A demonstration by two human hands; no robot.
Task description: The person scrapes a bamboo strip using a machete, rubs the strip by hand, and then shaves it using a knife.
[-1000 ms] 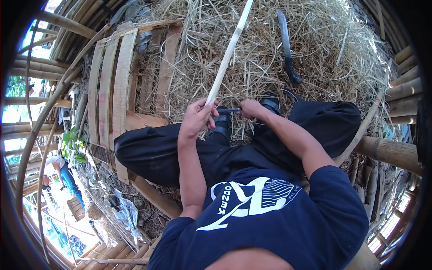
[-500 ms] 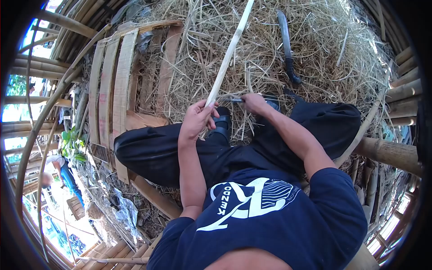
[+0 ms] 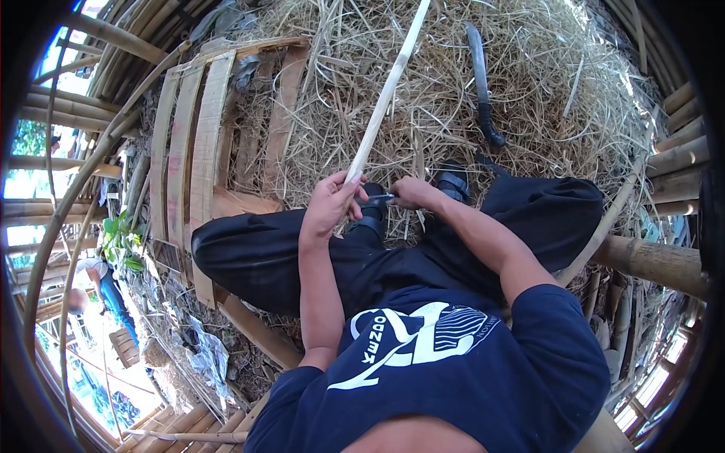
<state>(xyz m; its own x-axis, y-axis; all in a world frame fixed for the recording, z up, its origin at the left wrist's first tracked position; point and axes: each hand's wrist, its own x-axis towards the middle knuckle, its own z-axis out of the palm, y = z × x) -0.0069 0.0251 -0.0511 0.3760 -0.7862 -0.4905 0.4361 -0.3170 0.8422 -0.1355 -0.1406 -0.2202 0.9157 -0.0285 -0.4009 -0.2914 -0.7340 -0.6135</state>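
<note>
My left hand (image 3: pixel 332 202) is closed round the lower end of a long pale strip of wood or bamboo (image 3: pixel 384 94), which slants up and away to the top of the view. Just to its right, my right hand (image 3: pixel 411 193) is closed on a small knife (image 3: pixel 382 198), its blade pointing left toward my left hand. The knife's handle is hidden in my fingers. Both hands are above my sandalled feet, between my bent knees. A long curved blade with a black handle (image 3: pixel 481 83) lies on the straw beyond my right hand.
Dry straw and shavings (image 3: pixel 544 98) cover the ground ahead. A wooden pallet (image 3: pixel 204 143) lies at the left. Bamboo poles (image 3: pixel 657 264) enclose both sides. Outside, at the far left, is another person (image 3: pixel 109 291) near a small wooden crate (image 3: pixel 124 346).
My right hand with the knife moved out to the right, then came back down and left toward my left hand. My left hand and the strip have barely shifted.
</note>
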